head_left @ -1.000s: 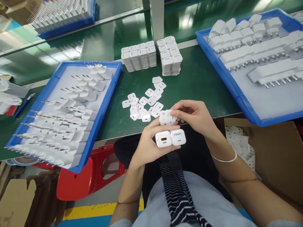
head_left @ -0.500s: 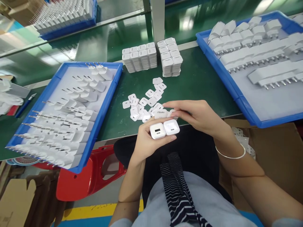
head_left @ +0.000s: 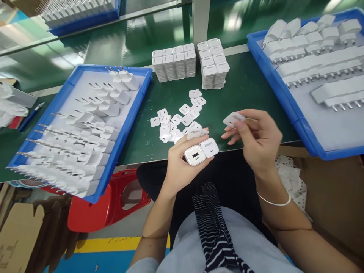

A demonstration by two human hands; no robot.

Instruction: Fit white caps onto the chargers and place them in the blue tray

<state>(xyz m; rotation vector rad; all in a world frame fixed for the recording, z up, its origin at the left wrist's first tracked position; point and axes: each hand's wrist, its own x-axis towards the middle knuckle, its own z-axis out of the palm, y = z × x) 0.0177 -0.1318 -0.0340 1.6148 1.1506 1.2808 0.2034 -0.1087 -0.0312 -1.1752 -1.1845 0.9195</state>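
My left hand (head_left: 179,165) is closed round two white plug chargers, side by side with their port ends up. One charger (head_left: 195,156) has a wide port and a narrow slot; the other charger (head_left: 209,147) shows a printed name and one slot. A printed white cover piece (head_left: 196,132) shows just behind my left fingers; whether they grip it I cannot tell. To the right, my right hand (head_left: 256,138) pinches a thin white cover piece (head_left: 233,118) between thumb and fingers, apart from the chargers. Loose cover pieces (head_left: 176,119) lie scattered on the green table (head_left: 136,148).
Stacked cover pieces (head_left: 174,64) and a second stack (head_left: 213,68) stand at the back. A blue-rimmed tray (head_left: 143,94) of chargers lies left, another tray (head_left: 290,110) right. A metal post (head_left: 201,22) rises behind. A red stool (head_left: 88,210) is below left.
My right hand has moved right, away from the chargers, and now shows a cover piece in its pinch. The right-hand charger's end, plain before, now shows printing. The view has shifted slightly.
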